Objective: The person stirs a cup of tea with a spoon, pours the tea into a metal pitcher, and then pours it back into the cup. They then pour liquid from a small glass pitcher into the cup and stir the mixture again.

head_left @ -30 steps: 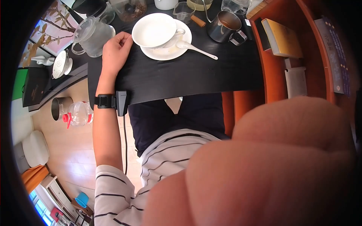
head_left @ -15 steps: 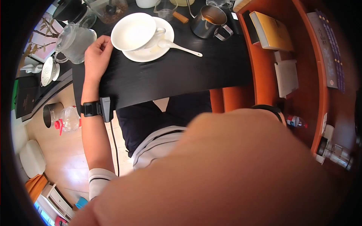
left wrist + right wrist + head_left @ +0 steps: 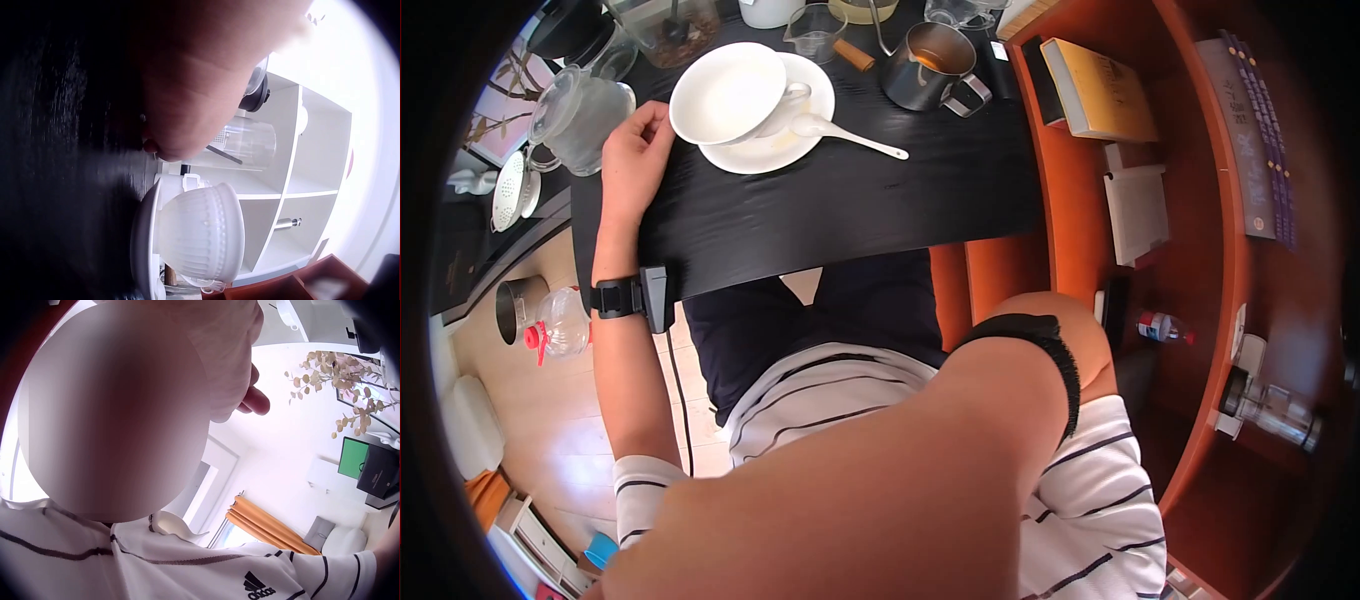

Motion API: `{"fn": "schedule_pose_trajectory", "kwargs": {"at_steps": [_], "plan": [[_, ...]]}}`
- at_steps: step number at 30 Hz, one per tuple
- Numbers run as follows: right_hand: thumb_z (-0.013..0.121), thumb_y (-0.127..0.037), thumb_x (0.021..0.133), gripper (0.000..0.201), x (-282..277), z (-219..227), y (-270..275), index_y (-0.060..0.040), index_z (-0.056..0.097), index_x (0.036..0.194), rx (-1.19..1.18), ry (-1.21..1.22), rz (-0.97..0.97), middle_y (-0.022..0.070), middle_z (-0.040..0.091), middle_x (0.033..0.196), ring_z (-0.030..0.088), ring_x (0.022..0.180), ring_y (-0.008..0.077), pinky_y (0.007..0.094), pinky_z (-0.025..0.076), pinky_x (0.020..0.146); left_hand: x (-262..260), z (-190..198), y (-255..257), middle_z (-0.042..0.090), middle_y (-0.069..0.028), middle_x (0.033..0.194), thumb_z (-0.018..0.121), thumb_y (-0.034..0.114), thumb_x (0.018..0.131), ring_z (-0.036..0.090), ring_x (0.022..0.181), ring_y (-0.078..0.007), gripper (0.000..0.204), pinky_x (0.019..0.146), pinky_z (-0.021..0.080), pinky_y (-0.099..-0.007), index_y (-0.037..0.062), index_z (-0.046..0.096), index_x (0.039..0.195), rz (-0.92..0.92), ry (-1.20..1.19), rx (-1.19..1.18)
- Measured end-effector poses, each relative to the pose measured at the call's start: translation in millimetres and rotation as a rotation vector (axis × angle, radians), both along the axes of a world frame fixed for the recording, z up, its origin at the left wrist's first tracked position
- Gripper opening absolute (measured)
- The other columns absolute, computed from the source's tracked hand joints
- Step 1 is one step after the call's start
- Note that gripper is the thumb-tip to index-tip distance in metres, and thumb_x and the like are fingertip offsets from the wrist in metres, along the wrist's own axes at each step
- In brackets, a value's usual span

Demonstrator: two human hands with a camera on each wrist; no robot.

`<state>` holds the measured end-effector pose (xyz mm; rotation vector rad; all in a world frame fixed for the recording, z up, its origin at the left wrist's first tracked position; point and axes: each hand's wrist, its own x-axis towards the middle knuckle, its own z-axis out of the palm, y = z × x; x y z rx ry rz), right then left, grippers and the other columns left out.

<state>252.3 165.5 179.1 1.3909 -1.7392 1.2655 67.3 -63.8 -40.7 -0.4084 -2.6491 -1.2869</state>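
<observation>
My left hand (image 3: 635,165) rests on the black table with loosely curled fingers, just left of a white cup (image 3: 725,95), and holds nothing. The cup stands on a white saucer (image 3: 750,158), where a white spoon (image 3: 860,138) lies with its handle over the rim. In the left wrist view, the ribbed side of the cup (image 3: 200,234) shows beyond the hand. My right forearm (image 3: 880,470) is raised across my chest, close to the head camera. In the right wrist view, the right hand (image 3: 225,356) is up beside my face, with most fingers hidden.
A glass pitcher (image 3: 580,120) stands left of the hand. Behind are a container of dark bits (image 3: 675,40), a glass with a wooden handle (image 3: 815,35) and a metal pitcher (image 3: 920,75) containing brown liquid. An orange-brown shelf (image 3: 1080,190) borders the right; a plastic bottle (image 3: 565,320) is on the floor.
The right arm has swung from the right toward the lower left, and its elbow and sleeve now show. The head view has turned, shifting the table things left. My left hand stays beside the cup.
</observation>
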Motion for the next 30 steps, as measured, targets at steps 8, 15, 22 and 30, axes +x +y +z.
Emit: {"fn": "schedule_pose_trajectory", "kwargs": {"at_steps": [8,15,22,30], "plan": [[0.069,-0.011,0.087,0.019,20.7,6.2,-6.3,-0.0075,0.055,0.1,0.104,-0.165,0.204,0.0037,0.055,0.069,0.061,0.054,0.0215,0.0352,0.045,0.042,1.9,1.4,0.1,0.059,0.0026,0.075,0.069,0.013,0.102,0.05,0.07,-0.0041,0.014,0.066,0.044,-0.0242,0.0002,0.072,0.1,-0.031,0.006,0.04],[0.081,-0.007,0.08,0.017,13.8,-77.5,53.1,-0.0082,0.064,0.079,0.286,-0.251,-0.101,0.004,0.06,0.076,0.061,0.056,0.0212,0.0319,0.049,0.046,6.8,6.2,6.4,0.055,0.0029,0.069,0.071,0.016,0.102,0.048,0.065,-0.0051,0.018,0.061,0.043,-0.0263,-0.0004,0.071,0.096,0.004,0.011,0.057],[0.081,-0.001,0.086,0.027,-1.9,-137.9,130.5,-0.0049,0.056,0.075,0.206,-0.411,-0.697,0.0065,0.056,0.065,0.055,0.05,0.0229,0.0346,0.042,0.047,11.5,15.3,12.3,0.06,-0.0051,0.067,0.073,0.018,0.099,0.053,0.061,-0.0112,0.018,0.06,0.046,-0.0313,0.0007,0.072,0.095,0.049,0.005,0.043],[0.076,-0.006,0.095,0.031,-5.7,-182.6,141.8,-0.0023,0.052,0.076,-0.018,-0.686,-0.941,0.0079,0.052,0.065,0.05,0.054,0.0189,0.0334,0.043,0.052,16.0,22.5,16.2,0.059,-0.0068,0.067,0.074,0.013,0.096,0.054,0.059,-0.0141,0.013,0.059,0.046,-0.0329,0.001,0.072,0.092,0.057,0.033,0.04]]}}
